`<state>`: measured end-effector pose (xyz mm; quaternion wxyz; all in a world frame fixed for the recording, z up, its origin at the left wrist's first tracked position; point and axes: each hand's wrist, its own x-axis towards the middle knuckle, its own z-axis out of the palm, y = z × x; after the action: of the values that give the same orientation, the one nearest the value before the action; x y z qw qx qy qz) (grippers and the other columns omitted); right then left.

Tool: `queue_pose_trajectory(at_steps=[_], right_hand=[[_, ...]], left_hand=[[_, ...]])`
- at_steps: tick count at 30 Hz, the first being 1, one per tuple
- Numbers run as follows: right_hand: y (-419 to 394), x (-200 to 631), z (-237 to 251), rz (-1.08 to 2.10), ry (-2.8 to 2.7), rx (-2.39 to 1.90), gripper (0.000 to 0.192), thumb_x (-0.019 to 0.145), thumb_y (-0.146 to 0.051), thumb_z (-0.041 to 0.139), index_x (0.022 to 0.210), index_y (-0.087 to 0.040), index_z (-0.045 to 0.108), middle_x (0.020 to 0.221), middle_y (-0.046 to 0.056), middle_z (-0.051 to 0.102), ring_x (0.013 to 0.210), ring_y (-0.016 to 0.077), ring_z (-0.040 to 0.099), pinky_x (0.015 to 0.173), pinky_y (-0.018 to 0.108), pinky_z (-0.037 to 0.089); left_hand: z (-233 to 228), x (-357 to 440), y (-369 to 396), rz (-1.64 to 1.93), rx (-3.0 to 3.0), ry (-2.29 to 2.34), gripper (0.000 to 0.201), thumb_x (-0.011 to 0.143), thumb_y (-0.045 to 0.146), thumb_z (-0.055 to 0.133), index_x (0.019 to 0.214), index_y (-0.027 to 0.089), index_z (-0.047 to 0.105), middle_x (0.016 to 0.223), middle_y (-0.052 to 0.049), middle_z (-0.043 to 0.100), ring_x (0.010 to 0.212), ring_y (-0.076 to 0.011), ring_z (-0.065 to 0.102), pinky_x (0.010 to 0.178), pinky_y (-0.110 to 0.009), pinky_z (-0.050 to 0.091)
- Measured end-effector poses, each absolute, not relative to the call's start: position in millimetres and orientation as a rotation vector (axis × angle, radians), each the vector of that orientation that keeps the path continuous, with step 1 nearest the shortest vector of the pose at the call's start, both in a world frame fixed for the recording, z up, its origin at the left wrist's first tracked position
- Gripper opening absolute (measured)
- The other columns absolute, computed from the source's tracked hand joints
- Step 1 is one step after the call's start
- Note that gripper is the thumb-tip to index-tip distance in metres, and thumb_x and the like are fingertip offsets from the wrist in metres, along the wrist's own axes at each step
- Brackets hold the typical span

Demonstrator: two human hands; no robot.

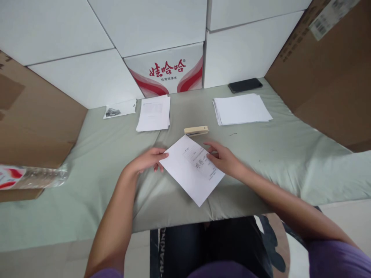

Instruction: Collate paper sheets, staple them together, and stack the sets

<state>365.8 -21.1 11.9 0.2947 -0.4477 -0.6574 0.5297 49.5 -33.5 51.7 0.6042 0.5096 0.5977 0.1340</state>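
A printed sheet of paper is held turned cornerwise above the cloth near the front edge. My left hand pinches its left corner, thumb on top and fingers beneath. At the right edge, my right hand grips the sheet with the thumb over the print and the index finger stretched out; the fingers underneath are partly hidden. Just beyond the sheet's far corner lies a cream stapler.
A stack of printed sheets lies back left, beside a small plastic bag with dark bits. Back right are a paper stack and a black phone. White boxes, cardboard cartons and a water bottle border the cloth.
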Motion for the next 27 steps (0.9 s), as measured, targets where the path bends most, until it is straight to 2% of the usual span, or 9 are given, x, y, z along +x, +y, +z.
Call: queue_pose_trajectory(at_steps=[11, 15, 19, 24, 27], right_hand=[[0.5, 390.2, 18.3, 1.253, -1.826, -1.238, 0.055, 0.08, -0.017, 0.054, 0.135, -0.02, 0.057, 0.101, 0.007, 0.069, 0.062, 0.013, 0.061, 0.05, 0.024, 0.047], [8.8, 401.1, 18.6, 1.162, -1.845, -1.28, 0.055, 0.079, -0.017, 0.054, 0.133, -0.021, 0.059, 0.104, 0.008, 0.069, 0.058, 0.0113, 0.057, 0.048, 0.023, 0.044], [17.7, 408.2, 17.7, 1.045, -1.894, -1.305, 0.052, 0.077, -0.016, 0.053, 0.129, -0.019, 0.061, 0.105, 0.008, 0.067, 0.055, 0.0089, 0.052, 0.048, 0.023, 0.041], [26.1, 409.3, 9.7, 0.941, -1.94, -1.31, 0.047, 0.079, -0.017, 0.051, 0.124, -0.017, 0.063, 0.101, 0.007, 0.066, 0.06, 0.0106, 0.053, 0.056, 0.025, 0.045], [25.6, 408.3, 16.1, 0.756, -2.0, -1.348, 0.042, 0.08, -0.02, 0.056, 0.12, -0.017, 0.065, 0.101, 0.008, 0.066, 0.065, 0.0138, 0.053, 0.064, 0.031, 0.048]], left_hand=[[44.7, 66.2, -35.7, 0.401, 1.113, 1.405, 0.031, 0.085, 0.048, 0.067, 0.092, 0.018, 0.06, 0.069, -0.002, 0.065, 0.051, -0.0142, 0.063, 0.039, -0.022, 0.036], [41.4, 71.6, -35.4, 0.432, 1.125, 1.43, 0.03, 0.088, 0.046, 0.062, 0.081, 0.017, 0.062, 0.063, -0.004, 0.066, 0.041, -0.0084, 0.046, 0.039, -0.022, 0.026], [42.7, 75.6, -36.4, 0.431, 1.134, 1.442, 0.035, 0.089, 0.046, 0.06, 0.071, 0.017, 0.062, 0.058, -0.007, 0.067, 0.039, -0.0071, 0.035, 0.041, -0.024, 0.025], [45.3, 79.7, -37.7, 0.439, 1.138, 1.447, 0.033, 0.087, 0.045, 0.062, 0.068, 0.018, 0.062, 0.051, -0.005, 0.062, 0.038, -0.0075, 0.034, 0.04, -0.023, 0.024], [45.2, 80.2, -37.8, 0.441, 1.146, 1.444, 0.034, 0.087, 0.044, 0.062, 0.066, 0.018, 0.061, 0.052, -0.005, 0.063, 0.037, -0.007, 0.034, 0.039, -0.023, 0.024]])
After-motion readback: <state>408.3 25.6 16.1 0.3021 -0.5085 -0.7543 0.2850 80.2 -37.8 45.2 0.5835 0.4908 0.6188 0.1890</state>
